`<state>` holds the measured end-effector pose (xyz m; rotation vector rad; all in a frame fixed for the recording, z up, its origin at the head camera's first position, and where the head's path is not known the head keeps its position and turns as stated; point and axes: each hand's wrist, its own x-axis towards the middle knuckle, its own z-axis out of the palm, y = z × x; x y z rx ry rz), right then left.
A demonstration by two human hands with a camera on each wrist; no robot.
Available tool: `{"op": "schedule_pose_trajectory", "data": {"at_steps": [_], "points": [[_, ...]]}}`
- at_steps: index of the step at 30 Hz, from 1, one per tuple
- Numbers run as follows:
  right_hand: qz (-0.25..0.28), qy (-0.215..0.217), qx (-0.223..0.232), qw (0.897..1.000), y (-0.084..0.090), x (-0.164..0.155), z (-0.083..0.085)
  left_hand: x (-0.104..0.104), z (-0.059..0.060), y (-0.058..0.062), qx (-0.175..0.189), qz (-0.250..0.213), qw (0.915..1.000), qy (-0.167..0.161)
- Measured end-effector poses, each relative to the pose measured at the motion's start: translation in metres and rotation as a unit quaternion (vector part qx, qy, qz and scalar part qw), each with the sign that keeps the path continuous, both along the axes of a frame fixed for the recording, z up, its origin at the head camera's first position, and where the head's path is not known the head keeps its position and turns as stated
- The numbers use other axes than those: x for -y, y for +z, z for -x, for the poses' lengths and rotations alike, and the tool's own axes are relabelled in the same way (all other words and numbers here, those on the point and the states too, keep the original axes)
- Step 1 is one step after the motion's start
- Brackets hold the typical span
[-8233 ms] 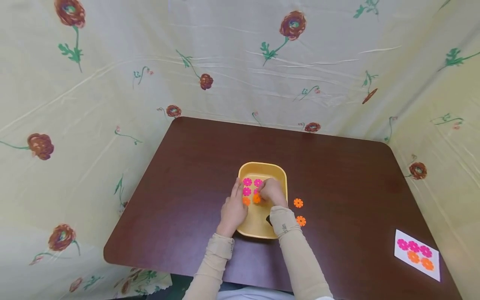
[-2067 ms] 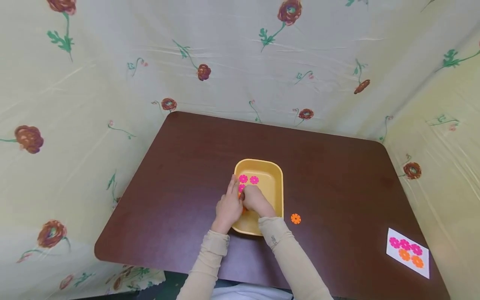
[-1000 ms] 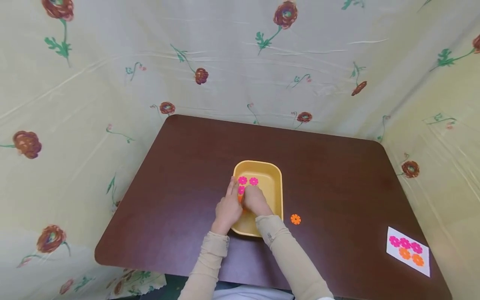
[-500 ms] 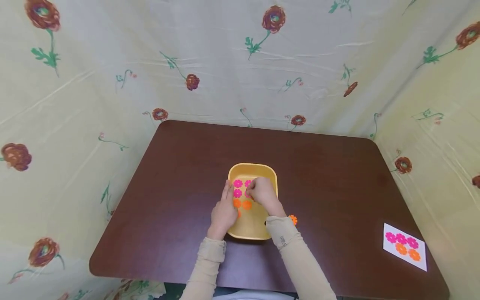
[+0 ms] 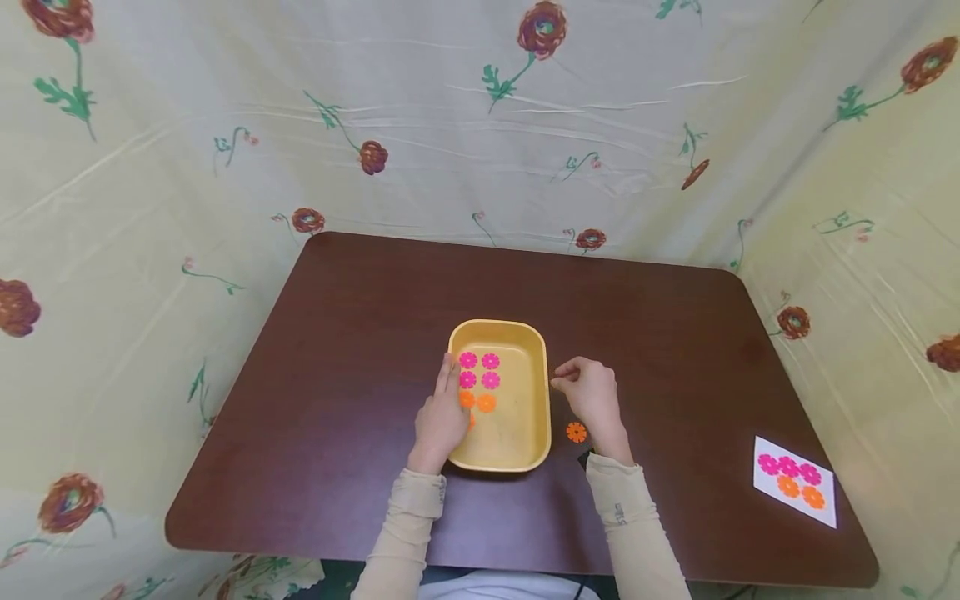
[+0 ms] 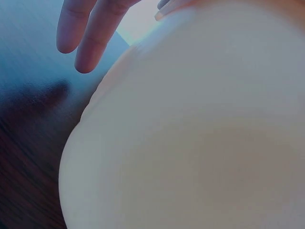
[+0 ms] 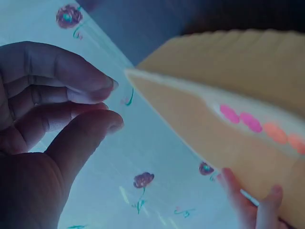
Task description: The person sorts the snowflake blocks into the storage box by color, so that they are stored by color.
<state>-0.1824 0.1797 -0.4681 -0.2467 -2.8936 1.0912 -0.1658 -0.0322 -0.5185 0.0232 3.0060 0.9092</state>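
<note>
One yellow tray (image 5: 536, 392) sits at the middle of the brown table (image 5: 360, 317). In it lie four pink flower discs (image 5: 479, 370) in a two-by-two block, and below them two orange flower discs (image 5: 486, 403) in plain sight, with a sliver of a third orange one at the left hand's edge. One more, the loose orange disc (image 5: 576, 432), lies on the table just outside the tray at 3 o'clock. A single white card (image 5: 795, 492) showing three pink and two orange flowers rests far off at 4 o'clock.

The left hand (image 5: 441, 417) lies along the tray's 9 o'clock rim, fingers straight and together. The right hand (image 5: 592, 396) hovers beyond the 3 o'clock rim, fingers loosely curled and holding nothing; the loose orange disc lies just beside its heel, at 7 o'clock from it.

The right wrist view confirms the empty gap between thumb (image 7: 90, 133) and fingertips, which the head view leaves unclear. The left wrist view shows only the tray's pale outer wall and two fingertips (image 6: 90, 47).
</note>
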Motion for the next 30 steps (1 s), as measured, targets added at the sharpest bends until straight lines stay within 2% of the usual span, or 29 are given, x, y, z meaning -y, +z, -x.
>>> {"op": "schedule_pose_trajectory", "data": {"at_steps": [11,17,21,25,30], "points": [[-0.028,-0.005,0.053,0.998,-0.034,-0.019,-0.024,0.002,0.000,0.000,0.011,0.010,0.9999,0.004],[-0.073,0.000,0.060,0.995,-0.051,-0.027,-0.035,0.001,0.000,-0.001,0.008,0.014,0.9999,-0.001],[-0.085,0.009,0.075,0.993,-0.059,-0.029,-0.039,0.001,0.001,-0.003,0.012,0.018,0.9998,0.001],[-0.088,0.016,0.070,0.994,-0.063,-0.028,-0.042,0.001,0.001,-0.003,0.010,0.017,0.9998,0.004],[-0.102,0.021,0.036,0.994,-0.067,-0.028,-0.045,-0.001,0.001,-0.004,0.009,0.017,0.9998,0.002]]}}
